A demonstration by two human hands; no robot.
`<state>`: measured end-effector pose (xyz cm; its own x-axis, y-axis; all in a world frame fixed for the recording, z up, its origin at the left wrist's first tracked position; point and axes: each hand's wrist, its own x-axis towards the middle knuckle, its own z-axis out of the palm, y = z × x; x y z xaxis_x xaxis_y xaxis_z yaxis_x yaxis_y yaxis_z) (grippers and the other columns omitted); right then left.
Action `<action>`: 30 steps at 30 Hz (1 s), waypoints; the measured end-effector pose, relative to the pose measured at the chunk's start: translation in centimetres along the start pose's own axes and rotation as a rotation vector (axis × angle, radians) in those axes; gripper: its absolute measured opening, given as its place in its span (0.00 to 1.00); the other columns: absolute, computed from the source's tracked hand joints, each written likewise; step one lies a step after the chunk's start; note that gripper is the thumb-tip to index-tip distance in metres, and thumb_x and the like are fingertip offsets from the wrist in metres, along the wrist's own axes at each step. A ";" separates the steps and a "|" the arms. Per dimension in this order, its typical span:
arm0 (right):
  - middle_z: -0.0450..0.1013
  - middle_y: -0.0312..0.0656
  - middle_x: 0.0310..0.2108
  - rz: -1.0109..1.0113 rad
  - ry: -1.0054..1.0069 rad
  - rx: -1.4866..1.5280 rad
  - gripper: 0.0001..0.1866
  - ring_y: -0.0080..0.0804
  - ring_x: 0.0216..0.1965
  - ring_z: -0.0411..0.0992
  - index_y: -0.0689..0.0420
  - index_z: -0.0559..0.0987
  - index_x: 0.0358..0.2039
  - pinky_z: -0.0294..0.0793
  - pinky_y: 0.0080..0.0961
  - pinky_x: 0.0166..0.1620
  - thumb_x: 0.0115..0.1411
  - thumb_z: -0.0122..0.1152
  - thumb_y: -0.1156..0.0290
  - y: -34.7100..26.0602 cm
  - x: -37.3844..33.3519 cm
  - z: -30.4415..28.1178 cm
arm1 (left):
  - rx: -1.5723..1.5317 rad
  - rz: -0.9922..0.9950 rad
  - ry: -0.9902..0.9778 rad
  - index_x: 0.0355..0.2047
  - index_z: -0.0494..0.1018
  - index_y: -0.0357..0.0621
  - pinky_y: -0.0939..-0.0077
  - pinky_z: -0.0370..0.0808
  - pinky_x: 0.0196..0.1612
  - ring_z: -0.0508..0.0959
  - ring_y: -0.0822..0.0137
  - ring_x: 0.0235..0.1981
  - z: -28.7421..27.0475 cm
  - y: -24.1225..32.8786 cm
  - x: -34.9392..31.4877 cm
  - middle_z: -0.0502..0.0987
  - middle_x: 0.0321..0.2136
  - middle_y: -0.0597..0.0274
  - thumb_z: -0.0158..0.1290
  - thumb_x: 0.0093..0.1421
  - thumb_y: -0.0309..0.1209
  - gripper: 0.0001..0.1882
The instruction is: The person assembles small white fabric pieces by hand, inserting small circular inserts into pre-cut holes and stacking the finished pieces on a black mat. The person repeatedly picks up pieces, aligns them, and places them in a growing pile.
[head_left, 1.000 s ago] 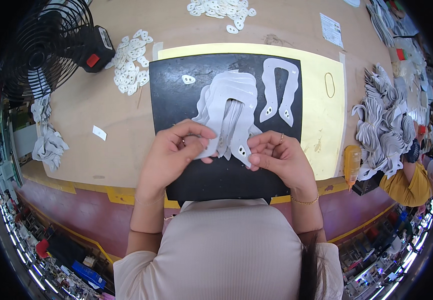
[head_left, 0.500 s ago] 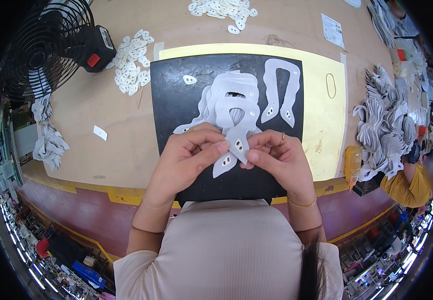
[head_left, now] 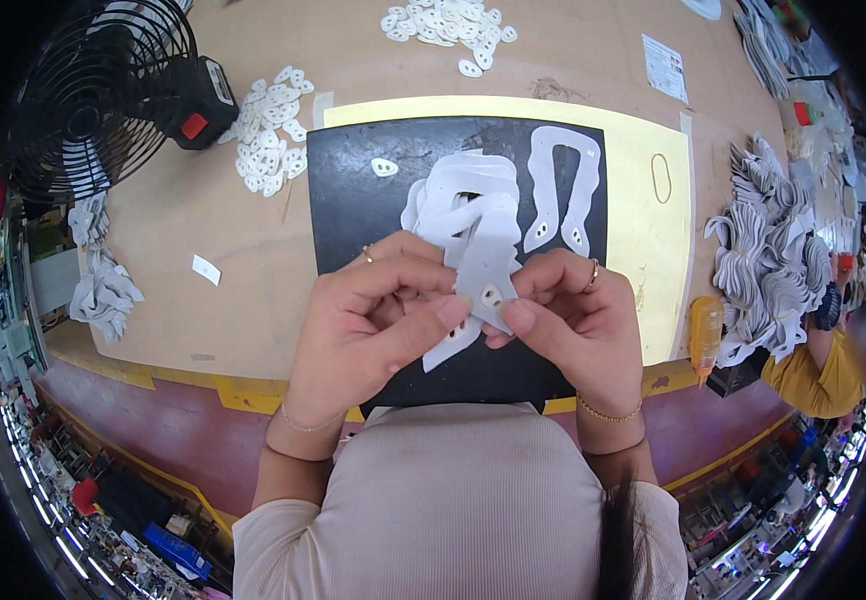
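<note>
Both my hands pinch a U-shaped, light grey fabric piece [head_left: 489, 260] in front of me. My left hand [head_left: 368, 320] grips it by thumb and fingers at the left edge of its lower end. Thumb and forefinger of my right hand [head_left: 581, 318] close on the tip at the right. Between the thumbs lies a small white two-hole patch [head_left: 491, 295] on that end. The piece's other end hangs below, its patch partly hidden by my left thumb. Behind it, a stack of similar fabric pieces [head_left: 463, 172] rests on the black board [head_left: 353, 230].
One U-shaped piece [head_left: 586, 180] and a loose patch [head_left: 384, 168] lie on the board. Beyond are patch piles [head_left: 271, 140], [head_left: 443, 20]. A black fan [head_left: 83, 120] stands left. Rightward are a yellow glue bottle [head_left: 705, 335], bundled grey pieces [head_left: 761, 245] and another person's yellow sleeve [head_left: 808, 375].
The held piece has risen off the stack and tilted, and its loop now looks foreshortened. My hands have come up slightly with it, the right one also shifting a little right.
</note>
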<state>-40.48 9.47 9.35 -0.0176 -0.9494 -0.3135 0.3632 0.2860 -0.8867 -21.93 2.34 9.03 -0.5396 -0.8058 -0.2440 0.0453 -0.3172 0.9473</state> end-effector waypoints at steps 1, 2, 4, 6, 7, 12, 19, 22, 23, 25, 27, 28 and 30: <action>0.77 0.38 0.30 -0.014 -0.002 -0.023 0.07 0.19 0.33 0.75 0.66 0.77 0.35 0.74 0.17 0.37 0.59 0.64 0.76 -0.1 0.0 0.0 | -0.033 0.001 0.012 0.33 0.78 0.34 0.87 0.63 0.27 0.68 0.83 0.25 0.1 0.1 0.0 0.73 0.32 0.66 0.59 0.57 0.21 0.04; 0.76 0.37 0.29 -0.027 -0.003 -0.045 0.07 0.18 0.32 0.74 0.65 0.76 0.35 0.73 0.16 0.37 0.59 0.64 0.76 -0.2 0.0 0.1 | -0.034 -0.001 0.010 0.33 0.77 0.34 0.88 0.63 0.27 0.68 0.83 0.25 0.2 0.3 0.0 0.73 0.32 0.66 0.59 0.57 0.21 0.04; 0.76 0.36 0.29 -0.043 0.036 -0.054 0.07 0.18 0.32 0.74 0.65 0.76 0.35 0.72 0.16 0.37 0.59 0.64 0.76 -0.6 0.1 0.5 | -0.034 -0.006 0.006 0.33 0.77 0.34 0.88 0.62 0.26 0.69 0.83 0.26 0.2 0.6 0.0 0.73 0.33 0.65 0.59 0.56 0.20 0.04; 0.75 0.36 0.29 -0.050 0.059 -0.057 0.07 0.18 0.32 0.73 0.65 0.76 0.35 0.72 0.16 0.37 0.58 0.64 0.77 -0.7 0.1 0.8 | 0.017 0.037 -0.021 0.34 0.76 0.33 0.88 0.64 0.27 0.70 0.82 0.27 0.1 0.4 0.0 0.72 0.33 0.65 0.59 0.56 0.18 0.05; 0.75 0.36 0.29 -0.049 0.063 -0.053 0.07 0.17 0.32 0.73 0.65 0.76 0.34 0.72 0.15 0.37 0.58 0.64 0.77 -0.8 0.2 0.9 | 0.043 0.058 -0.035 0.34 0.76 0.32 0.88 0.66 0.28 0.71 0.82 0.28 0.0 0.4 0.0 0.72 0.34 0.64 0.58 0.56 0.18 0.05; 0.73 0.39 0.30 -0.098 0.070 -0.099 0.08 0.24 0.31 0.76 0.66 0.74 0.33 0.79 0.21 0.35 0.56 0.64 0.80 -0.4 0.3 0.9 | -0.035 0.141 0.000 0.36 0.74 0.30 0.85 0.73 0.36 0.74 0.77 0.32 0.7 0.2 0.0 0.69 0.37 0.61 0.57 0.57 0.15 0.06; 0.77 0.36 0.26 -0.102 0.130 -0.190 0.07 0.17 0.28 0.75 0.65 0.76 0.31 0.73 0.13 0.33 0.57 0.65 0.76 -0.5 0.4 1.2 | 0.021 0.192 0.019 0.37 0.73 0.31 0.83 0.73 0.41 0.74 0.76 0.37 1.2 -0.3 -0.1 0.68 0.38 0.61 0.57 0.59 0.18 0.07; 0.75 0.38 0.27 -0.090 0.113 -0.261 0.08 0.23 0.28 0.76 0.66 0.74 0.31 0.78 0.18 0.34 0.56 0.65 0.78 -0.5 0.4 1.1 | 0.150 0.249 -0.029 0.37 0.73 0.32 0.83 0.72 0.41 0.72 0.76 0.36 0.6 -0.6 -0.1 0.68 0.38 0.61 0.57 0.60 0.21 0.06; 0.74 0.39 0.28 -0.085 0.103 -0.288 0.08 0.25 0.29 0.77 0.66 0.73 0.31 0.80 0.21 0.34 0.56 0.65 0.79 -0.4 0.4 1.0 | 0.113 0.232 -0.016 0.37 0.73 0.32 0.84 0.71 0.40 0.72 0.76 0.36 0.8 -0.6 -0.1 0.69 0.38 0.61 0.57 0.60 0.21 0.06; 0.76 0.38 0.27 -0.081 0.109 -0.177 0.07 0.21 0.29 0.77 0.65 0.75 0.31 0.76 0.16 0.34 0.57 0.65 0.77 -0.3 0.6 0.9 | 0.041 0.197 0.012 0.37 0.73 0.33 0.84 0.70 0.39 0.70 0.77 0.34 1.2 -0.5 -0.1 0.70 0.37 0.62 0.57 0.60 0.22 0.06; 0.77 0.37 0.27 -0.066 0.098 -0.093 0.07 0.19 0.30 0.77 0.65 0.76 0.31 0.75 0.14 0.34 0.58 0.64 0.76 -0.4 0.7 0.7 | -0.001 0.175 0.001 0.36 0.73 0.33 0.85 0.69 0.38 0.69 0.78 0.33 1.0 -0.6 0.3 0.70 0.36 0.63 0.57 0.60 0.22 0.06; 0.77 0.38 0.27 -0.052 0.084 -0.064 0.07 0.19 0.30 0.77 0.66 0.76 0.32 0.76 0.15 0.34 0.59 0.64 0.76 -0.6 0.6 0.6 | -0.022 0.164 -0.004 0.36 0.73 0.33 0.86 0.69 0.38 0.69 0.78 0.33 1.0 -0.5 0.4 0.71 0.36 0.63 0.57 0.60 0.22 0.06; 0.77 0.39 0.28 -0.023 0.064 -0.016 0.07 0.20 0.31 0.77 0.66 0.75 0.32 0.77 0.16 0.35 0.59 0.63 0.77 -0.9 0.6 0.5 | -0.085 0.100 0.000 0.36 0.73 0.33 0.86 0.68 0.38 0.69 0.79 0.33 1.0 -0.5 0.5 0.71 0.35 0.65 0.58 0.60 0.22 0.06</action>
<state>-40.34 8.59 10.14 -0.0854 -0.9458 -0.3132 0.3475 0.2663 -0.8991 -23.01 2.60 8.67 -0.5289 -0.8354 -0.1492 0.1701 -0.2766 0.9458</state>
